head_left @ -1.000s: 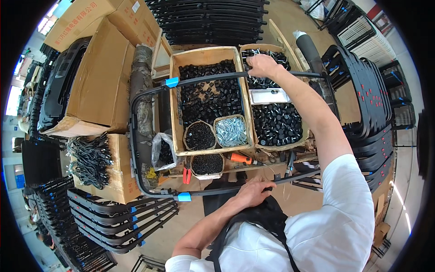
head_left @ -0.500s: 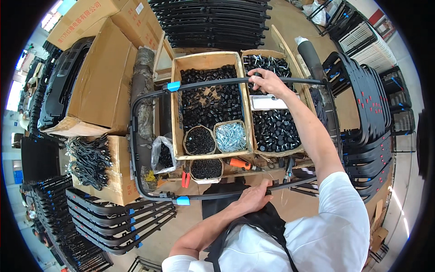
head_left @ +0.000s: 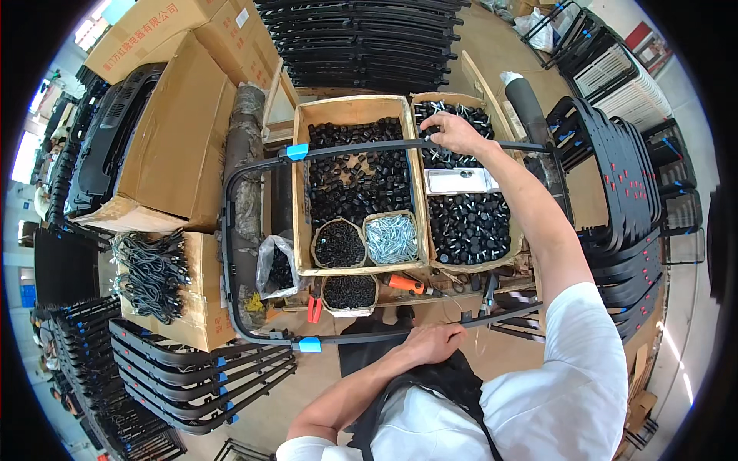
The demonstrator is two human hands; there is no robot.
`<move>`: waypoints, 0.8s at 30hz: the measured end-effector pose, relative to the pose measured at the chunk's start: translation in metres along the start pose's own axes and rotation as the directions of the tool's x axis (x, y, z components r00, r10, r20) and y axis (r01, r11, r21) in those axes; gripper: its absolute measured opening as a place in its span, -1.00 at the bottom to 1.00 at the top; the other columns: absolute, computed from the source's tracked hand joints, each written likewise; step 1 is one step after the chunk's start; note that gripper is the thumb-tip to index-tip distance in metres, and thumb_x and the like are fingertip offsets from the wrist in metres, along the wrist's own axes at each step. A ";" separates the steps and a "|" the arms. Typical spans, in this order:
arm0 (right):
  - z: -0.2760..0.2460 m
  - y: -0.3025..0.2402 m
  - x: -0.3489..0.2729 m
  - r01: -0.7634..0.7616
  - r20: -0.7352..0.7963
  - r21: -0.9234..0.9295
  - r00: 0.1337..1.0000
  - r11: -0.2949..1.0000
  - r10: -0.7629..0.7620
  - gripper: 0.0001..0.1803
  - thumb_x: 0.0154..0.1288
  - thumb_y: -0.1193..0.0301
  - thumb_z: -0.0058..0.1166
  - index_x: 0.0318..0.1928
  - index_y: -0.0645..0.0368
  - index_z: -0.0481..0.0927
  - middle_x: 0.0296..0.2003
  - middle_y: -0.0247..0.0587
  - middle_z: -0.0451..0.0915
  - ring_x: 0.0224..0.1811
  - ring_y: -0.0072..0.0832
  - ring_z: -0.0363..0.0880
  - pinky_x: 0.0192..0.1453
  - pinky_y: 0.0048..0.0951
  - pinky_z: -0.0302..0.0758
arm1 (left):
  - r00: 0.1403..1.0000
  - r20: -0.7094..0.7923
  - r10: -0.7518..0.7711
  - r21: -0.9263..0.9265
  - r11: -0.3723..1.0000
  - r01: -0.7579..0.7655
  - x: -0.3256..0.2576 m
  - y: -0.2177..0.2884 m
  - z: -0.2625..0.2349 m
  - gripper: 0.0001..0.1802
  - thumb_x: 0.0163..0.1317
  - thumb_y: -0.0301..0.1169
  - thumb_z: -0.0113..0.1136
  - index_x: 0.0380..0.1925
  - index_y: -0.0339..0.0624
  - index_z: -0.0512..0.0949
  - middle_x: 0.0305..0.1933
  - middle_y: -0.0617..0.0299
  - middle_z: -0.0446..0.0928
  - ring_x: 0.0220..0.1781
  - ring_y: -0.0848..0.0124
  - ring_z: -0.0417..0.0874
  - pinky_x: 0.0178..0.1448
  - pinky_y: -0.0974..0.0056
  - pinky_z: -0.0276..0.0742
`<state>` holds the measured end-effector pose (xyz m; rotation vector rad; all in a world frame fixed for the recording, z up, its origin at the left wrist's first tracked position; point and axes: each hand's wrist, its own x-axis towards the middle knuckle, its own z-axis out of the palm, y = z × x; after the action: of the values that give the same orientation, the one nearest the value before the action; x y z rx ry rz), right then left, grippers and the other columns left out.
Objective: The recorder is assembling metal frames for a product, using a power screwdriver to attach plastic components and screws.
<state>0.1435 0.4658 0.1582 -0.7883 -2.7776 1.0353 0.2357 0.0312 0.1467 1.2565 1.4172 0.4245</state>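
Note:
A black tubular frame with rounded corners lies across the wooden boxes, blue tape on its far and near bars. My right hand reaches over the far bar, fingers bent in a pinch around a small black knob, mostly hidden by the fingers. Under that hand is a box of black-headed bolts with a white phone-like slab lying on them. At the near bar my left hand is closed, its fingers curled under; what they hold, if anything, is hidden.
Left of the bolts stands a wooden box of black caps, with a tub of silver screws inside. An orange-handled tool and red-handled pliers lie in front. Cartons stand left; stacked black frames stand right.
My right hand has shifted slightly, its fingers closing lower around the knob near the far bar. My left hand has drawn back slightly toward me and its fingers have curled in.

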 end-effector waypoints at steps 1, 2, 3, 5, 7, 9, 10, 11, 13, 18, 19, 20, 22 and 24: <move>0.001 -0.008 0.000 0.084 0.018 -0.079 0.996 0.993 -0.082 -0.58 0.34 0.52 0.20 0.21 0.18 0.66 0.02 -0.16 0.55 -0.21 -0.42 0.64 -0.06 -0.33 0.63 | 1.000 0.013 0.011 0.033 0.999 -0.011 -0.001 0.002 -0.003 -0.60 0.54 -0.14 0.13 0.30 0.19 0.60 0.10 -0.05 0.73 0.14 -0.07 0.74 0.22 -0.09 0.64; -0.002 -0.025 -0.002 -0.038 0.080 -0.074 0.996 0.997 0.044 -0.57 0.28 0.49 0.18 0.17 0.09 0.71 0.20 -0.04 0.63 0.36 -0.06 0.55 0.51 -0.13 0.47 | 0.999 0.027 0.021 0.067 0.998 -0.022 -0.002 0.003 -0.005 -0.58 0.53 -0.13 0.15 0.33 0.17 0.57 0.11 -0.09 0.72 0.14 -0.10 0.74 0.21 -0.10 0.64; 0.001 -0.025 0.002 -0.032 0.086 -0.072 0.996 0.997 0.038 -0.57 0.28 0.49 0.18 0.17 0.09 0.71 0.20 -0.04 0.63 0.36 -0.06 0.55 0.51 -0.13 0.47 | 1.000 0.021 0.015 0.063 0.998 -0.016 -0.004 0.001 -0.004 -0.58 0.53 -0.13 0.15 0.33 0.17 0.57 0.11 -0.09 0.72 0.14 -0.10 0.74 0.21 -0.10 0.64; -0.004 -0.020 0.004 0.101 0.122 -0.248 0.990 0.963 -0.073 -0.59 0.28 0.49 0.17 0.15 0.09 0.72 0.20 -0.04 0.63 0.34 -0.05 0.57 0.50 -0.12 0.47 | 0.992 -0.099 0.075 0.079 0.995 -0.067 -0.006 -0.001 0.005 -0.52 0.51 -0.13 0.21 0.37 0.13 0.51 0.11 -0.15 0.70 0.16 -0.12 0.72 0.22 -0.10 0.63; -0.006 -0.015 0.008 0.110 0.145 -0.293 0.987 0.950 -0.069 -0.60 0.27 0.50 0.17 0.13 0.09 0.72 0.21 -0.04 0.62 0.36 -0.06 0.54 0.52 -0.12 0.44 | 0.984 -0.162 0.069 0.020 0.998 -0.067 -0.005 -0.004 0.008 -0.52 0.49 -0.16 0.23 0.37 0.12 0.49 0.09 -0.16 0.69 0.16 -0.12 0.72 0.24 -0.10 0.61; -0.006 -0.008 0.009 0.235 0.138 -0.411 0.971 0.881 -0.195 -0.61 0.32 0.42 0.20 0.15 0.18 0.69 0.06 0.05 0.68 0.18 -0.03 0.65 0.30 -0.07 0.58 | 0.973 -0.221 0.061 -0.037 0.997 -0.071 -0.005 -0.007 0.009 -0.50 0.48 -0.19 0.25 0.37 0.11 0.48 0.07 -0.17 0.68 0.17 -0.12 0.71 0.25 -0.11 0.60; -0.004 -0.016 0.010 0.240 0.140 -0.408 0.970 0.881 -0.199 -0.61 0.32 0.42 0.20 0.15 0.18 0.69 0.06 0.05 0.68 0.18 -0.03 0.65 0.30 -0.07 0.58 | 0.984 -0.177 0.022 -0.057 0.998 -0.033 -0.006 -0.008 0.004 -0.52 0.47 -0.22 0.25 0.35 0.10 0.49 0.09 -0.17 0.67 0.19 -0.12 0.70 0.27 -0.11 0.59; -0.002 -0.024 0.011 0.204 0.124 -0.454 0.978 0.867 -0.166 -0.62 0.39 0.32 0.18 0.16 0.15 0.69 0.02 0.07 0.72 0.16 -0.01 0.68 0.27 -0.03 0.59 | 0.991 -0.131 -0.016 -0.075 0.997 0.006 -0.008 -0.009 0.000 -0.54 0.46 -0.26 0.25 0.33 0.10 0.50 0.10 -0.16 0.67 0.21 -0.12 0.69 0.28 -0.10 0.58; 0.001 -0.033 0.011 0.165 0.103 -0.500 0.986 0.850 -0.130 -0.61 0.45 0.23 0.15 0.16 0.13 0.70 -0.01 0.09 0.75 0.13 0.01 0.71 0.24 0.00 0.61 | 0.997 -0.077 -0.015 -0.034 0.999 0.012 -0.014 -0.004 -0.008 -0.53 0.46 -0.26 0.23 0.35 0.12 0.50 0.13 -0.17 0.67 0.22 -0.13 0.69 0.28 -0.10 0.58; 0.006 -0.034 0.016 0.087 -0.001 -0.538 0.995 0.838 -0.104 -0.57 0.56 0.06 -0.01 0.06 0.10 0.71 -0.19 0.13 0.80 -0.02 0.08 0.78 0.18 0.10 0.64 | 0.999 0.033 -0.010 -0.042 0.999 0.011 -0.015 -0.004 -0.005 -0.52 0.48 -0.23 0.18 0.39 0.19 0.51 0.17 -0.16 0.70 0.20 -0.13 0.71 0.29 -0.10 0.60; 0.007 -0.031 0.017 0.085 -0.003 -0.540 0.995 0.837 -0.103 -0.57 0.56 0.06 -0.01 0.06 0.10 0.71 -0.19 0.13 0.80 -0.02 0.08 0.78 0.18 0.10 0.64 | 1.000 0.026 0.006 -0.059 0.998 -0.005 -0.012 -0.005 -0.004 -0.51 0.49 -0.20 0.17 0.40 0.20 0.51 0.14 -0.15 0.72 0.19 -0.14 0.72 0.29 -0.11 0.61; 0.007 -0.027 0.018 0.060 -0.005 -0.548 0.997 0.834 -0.075 -0.53 0.55 0.03 0.01 0.09 0.16 0.67 -0.19 0.17 0.78 -0.03 0.11 0.77 0.15 0.10 0.64 | 1.000 0.020 0.023 -0.077 0.997 -0.021 -0.011 -0.006 -0.001 -0.51 0.51 -0.17 0.16 0.42 0.21 0.50 0.11 -0.13 0.73 0.17 -0.14 0.73 0.29 -0.12 0.62; 0.007 -0.031 0.020 0.043 -0.002 -0.554 0.999 0.832 -0.053 -0.48 0.54 0.01 0.02 0.11 0.22 0.64 -0.20 0.21 0.77 -0.05 0.15 0.76 0.11 0.10 0.65 | 0.999 -0.015 0.050 -0.067 0.996 -0.051 -0.011 -0.009 0.002 -0.51 0.52 -0.15 0.15 0.42 0.23 0.49 0.11 -0.12 0.74 0.16 -0.15 0.73 0.29 -0.12 0.62; 0.007 -0.044 0.018 0.012 0.048 -0.499 0.999 0.867 0.013 -0.49 0.48 0.11 0.01 0.09 0.35 0.56 -0.08 0.30 0.75 0.05 0.15 0.75 0.21 0.08 0.62 | 0.996 -0.056 0.068 -0.059 0.996 -0.072 -0.011 -0.013 0.004 -0.51 0.54 -0.14 0.15 0.43 0.24 0.48 0.11 -0.10 0.74 0.16 -0.16 0.74 0.29 -0.12 0.62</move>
<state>0.1064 0.4422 0.1786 -0.8114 -3.1282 0.3202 0.2311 0.0154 0.1400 1.2564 1.3979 0.5489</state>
